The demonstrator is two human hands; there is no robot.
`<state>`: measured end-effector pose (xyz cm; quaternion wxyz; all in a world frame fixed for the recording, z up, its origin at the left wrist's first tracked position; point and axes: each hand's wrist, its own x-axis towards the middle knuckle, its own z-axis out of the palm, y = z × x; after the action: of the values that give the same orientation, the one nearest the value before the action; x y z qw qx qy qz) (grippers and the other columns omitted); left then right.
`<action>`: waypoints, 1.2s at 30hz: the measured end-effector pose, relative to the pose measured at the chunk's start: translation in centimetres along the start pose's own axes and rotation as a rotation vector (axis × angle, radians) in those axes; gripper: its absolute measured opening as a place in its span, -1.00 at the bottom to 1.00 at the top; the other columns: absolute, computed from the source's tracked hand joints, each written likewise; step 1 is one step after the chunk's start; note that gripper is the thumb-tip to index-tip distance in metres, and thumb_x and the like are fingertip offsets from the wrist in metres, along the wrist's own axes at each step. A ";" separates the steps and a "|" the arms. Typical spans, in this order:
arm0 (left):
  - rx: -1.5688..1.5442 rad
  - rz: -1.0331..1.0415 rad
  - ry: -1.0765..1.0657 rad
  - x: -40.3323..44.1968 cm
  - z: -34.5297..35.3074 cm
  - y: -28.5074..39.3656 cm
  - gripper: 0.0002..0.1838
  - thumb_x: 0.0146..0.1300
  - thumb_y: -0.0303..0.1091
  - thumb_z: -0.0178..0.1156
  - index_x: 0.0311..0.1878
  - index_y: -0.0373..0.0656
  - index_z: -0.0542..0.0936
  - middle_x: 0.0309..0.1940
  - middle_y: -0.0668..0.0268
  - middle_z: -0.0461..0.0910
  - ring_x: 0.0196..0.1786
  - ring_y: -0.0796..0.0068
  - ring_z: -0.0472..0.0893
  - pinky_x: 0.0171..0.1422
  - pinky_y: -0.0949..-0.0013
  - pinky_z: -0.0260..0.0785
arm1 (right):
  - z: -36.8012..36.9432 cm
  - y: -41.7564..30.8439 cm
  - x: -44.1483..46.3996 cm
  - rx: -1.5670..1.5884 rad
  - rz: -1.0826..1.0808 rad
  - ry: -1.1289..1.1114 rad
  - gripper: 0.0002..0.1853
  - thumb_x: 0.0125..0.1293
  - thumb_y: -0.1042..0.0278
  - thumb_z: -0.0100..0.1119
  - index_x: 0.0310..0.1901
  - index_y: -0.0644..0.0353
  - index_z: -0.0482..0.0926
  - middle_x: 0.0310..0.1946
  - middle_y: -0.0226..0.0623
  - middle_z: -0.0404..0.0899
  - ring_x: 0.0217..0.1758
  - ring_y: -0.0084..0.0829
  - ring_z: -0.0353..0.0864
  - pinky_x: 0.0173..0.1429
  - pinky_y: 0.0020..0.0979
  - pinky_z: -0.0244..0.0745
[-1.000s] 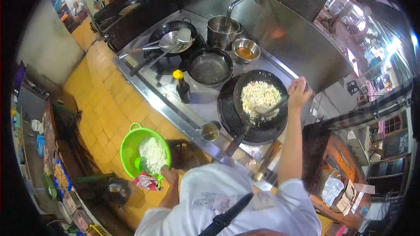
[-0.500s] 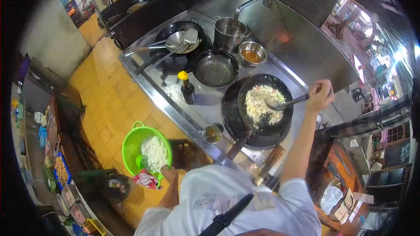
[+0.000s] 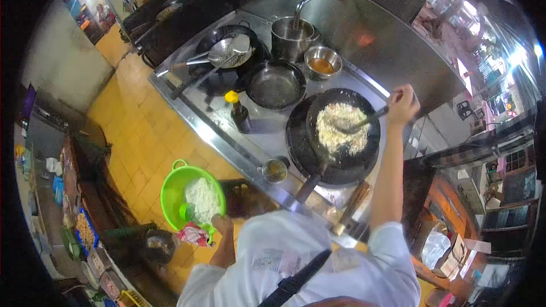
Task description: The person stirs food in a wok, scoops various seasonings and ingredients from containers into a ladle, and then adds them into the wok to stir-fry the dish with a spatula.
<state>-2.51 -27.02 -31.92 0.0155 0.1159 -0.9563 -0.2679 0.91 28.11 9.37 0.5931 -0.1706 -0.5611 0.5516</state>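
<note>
My right hand is closed round the handle of a dark cooking ladle, whose head rests in a pale rice mixture inside a black wok. The wok sits over the burner, its handle towards me. At the lower left, my left hand grips the handle at the near edge of a bright green plastic basin, fingers partly hidden. White rice and a green scoop lie inside the basin. A red-and-white cloth hangs at its rim beside my left hand.
On the steel stove stand a yellow-capped bottle, a cup of liquid, an empty black pan, a steel pot and a bowl of brown liquid. A strainer rests over another wok. A tap arches above.
My right hand has drawn the ladle a little to the left through the rice mixture in the wok. My left hand stays on the basin. The view has shifted slightly.
</note>
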 end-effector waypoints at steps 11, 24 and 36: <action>-0.016 -0.039 -0.018 0.8 0.9 0.5 -0.64 -0.11 -0.43 0.20 -0.19 -0.38 0.48 -0.20 -0.09 0.45 -0.08 -0.05 0.42 0.06 0.09 0.26 | 1.0 -1.6 -3.6 -0.015 -0.059 0.007 -0.74 0.29 0.35 0.02 -0.54 0.25 0.41 -0.65 -0.44 0.38 -0.64 -0.72 0.25 -0.62 -0.65 0.10; -0.092 -0.074 0.021 0.1 0.4 1.0 -0.64 -0.10 -0.47 0.18 -0.17 -0.41 0.45 -0.17 -0.10 0.42 -0.04 -0.06 0.39 0.13 0.08 0.19 | -0.1 1.7 -4.2 -0.079 -0.150 0.049 -0.72 0.30 0.36 -0.10 -0.57 0.25 0.37 -0.76 -0.45 0.24 -0.74 -0.68 0.14 -0.69 -0.60 0.00; -0.070 0.052 -0.017 1.3 1.1 2.0 -0.66 -0.15 -0.54 0.16 -0.21 -0.41 0.44 -0.19 -0.10 0.41 -0.06 -0.07 0.40 0.08 0.09 0.23 | -0.1 -0.4 -2.6 0.028 -0.117 0.049 -0.71 0.28 0.32 -0.13 -0.58 0.24 0.37 -0.76 -0.42 0.24 -0.74 -0.65 0.13 -0.65 -0.56 -0.03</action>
<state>-4.36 -25.09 -31.83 0.0181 0.0883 -0.9491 -0.3017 1.80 25.78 8.45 0.6401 -0.1424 -0.5477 0.5196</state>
